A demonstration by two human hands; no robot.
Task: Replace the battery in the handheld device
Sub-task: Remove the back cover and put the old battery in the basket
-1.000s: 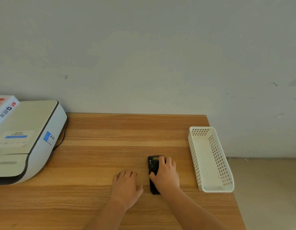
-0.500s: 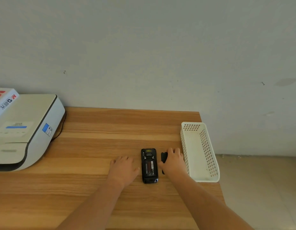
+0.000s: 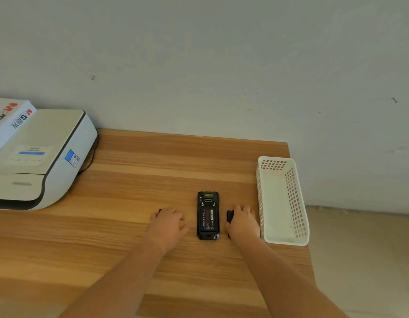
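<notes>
Device (image 3: 208,215) on table (image 3: 134,180), between both hands.

The handheld device (image 3: 208,215) lies flat on the table (image 3: 130,226) between the two hands, the left hand (image 3: 168,224) just to its left and the right hand (image 3: 242,223) just to its right, resting on a small dark part (image 3: 229,216) beside the device. Right of that hand, a basket (image 3: 282,200) sits along the table's right edge. Over at the far left is a printer (image 3: 38,157), a box (image 3: 8,118) on top, the wall behind it.
</notes>
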